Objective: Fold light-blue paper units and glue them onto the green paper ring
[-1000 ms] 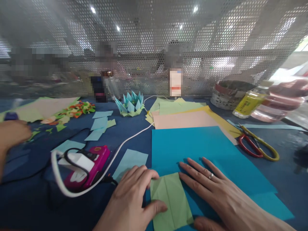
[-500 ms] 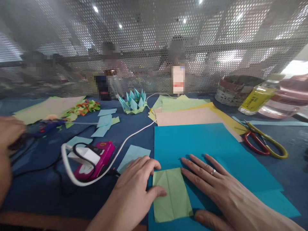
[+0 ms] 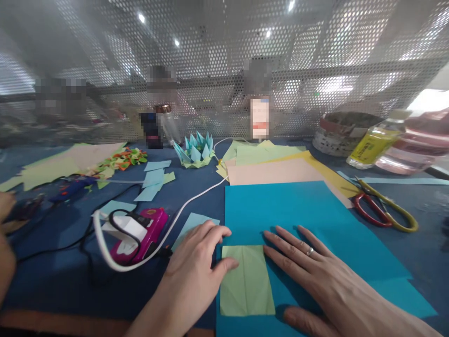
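Note:
A small light green square of paper (image 3: 249, 285) with creases lies flat on a large blue sheet (image 3: 270, 206). My left hand (image 3: 196, 262) is at the square's left edge, thumb tip on the paper and bent index finger apart from it above the upper left corner. My right hand (image 3: 308, 267) rests flat on the blue sheet, fingers spread, with fingertips close to the square's upper right corner. Neither hand grips anything. A ring shows on one right finger. Beyond my left hand lies a pale blue slip (image 3: 201, 220), partly covered.
Left of me sit a magenta power strip (image 3: 157, 222) and a looping white cable (image 3: 185, 203). Scissors (image 3: 373, 210) lie right. Behind stand a folded-paper ring (image 3: 196, 152), a tape roll (image 3: 345, 133) and a yellow-labelled bottle (image 3: 373, 142). Another person's hand (image 3: 5, 206) shows far left.
The green square has turned straighter and shifted slightly left. My left thumb has moved up along it, while my right hand stays put. The other person's hand has drawn back left.

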`<state>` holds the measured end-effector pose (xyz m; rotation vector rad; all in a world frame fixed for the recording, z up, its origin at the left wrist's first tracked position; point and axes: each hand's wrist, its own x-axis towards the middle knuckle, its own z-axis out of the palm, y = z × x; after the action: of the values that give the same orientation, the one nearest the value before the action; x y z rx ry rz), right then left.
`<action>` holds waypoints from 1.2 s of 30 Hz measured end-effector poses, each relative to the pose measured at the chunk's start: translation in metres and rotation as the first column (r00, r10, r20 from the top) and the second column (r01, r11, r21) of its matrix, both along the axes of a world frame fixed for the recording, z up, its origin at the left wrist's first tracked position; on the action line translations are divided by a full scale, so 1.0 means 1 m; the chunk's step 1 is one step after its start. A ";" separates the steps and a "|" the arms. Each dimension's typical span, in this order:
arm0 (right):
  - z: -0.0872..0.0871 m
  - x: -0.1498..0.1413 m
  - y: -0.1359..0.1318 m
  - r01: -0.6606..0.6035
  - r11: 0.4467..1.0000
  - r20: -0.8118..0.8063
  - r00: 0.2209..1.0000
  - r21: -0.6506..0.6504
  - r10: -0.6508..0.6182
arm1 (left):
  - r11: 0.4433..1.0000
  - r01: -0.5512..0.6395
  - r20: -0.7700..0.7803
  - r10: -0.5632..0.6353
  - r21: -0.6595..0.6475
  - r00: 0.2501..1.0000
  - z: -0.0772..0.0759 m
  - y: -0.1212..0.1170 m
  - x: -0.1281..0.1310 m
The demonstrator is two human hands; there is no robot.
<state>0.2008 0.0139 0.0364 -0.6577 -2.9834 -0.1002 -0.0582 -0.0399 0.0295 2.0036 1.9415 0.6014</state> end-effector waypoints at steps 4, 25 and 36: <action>-0.001 0.000 -0.001 0.033 0.997 -0.047 0.998 0.076 -0.030 | 0.985 0.040 -0.051 -0.032 0.167 0.998 -0.012 -0.013 -0.007; 0.014 0.016 0.005 0.215 0.946 0.060 0.977 -0.242 -0.207 | 0.847 0.418 -0.477 -0.233 0.328 0.847 -0.025 -0.030 0.000; 0.019 0.024 0.008 0.213 0.948 0.020 0.977 -0.237 -0.214 | 0.885 0.187 -0.124 -0.147 0.426 0.981 -0.024 -0.025 -0.006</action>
<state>0.2246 0.0219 0.0550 -1.0041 -2.9334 0.2511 -0.0638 -0.0651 0.0057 2.4733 1.7687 0.9912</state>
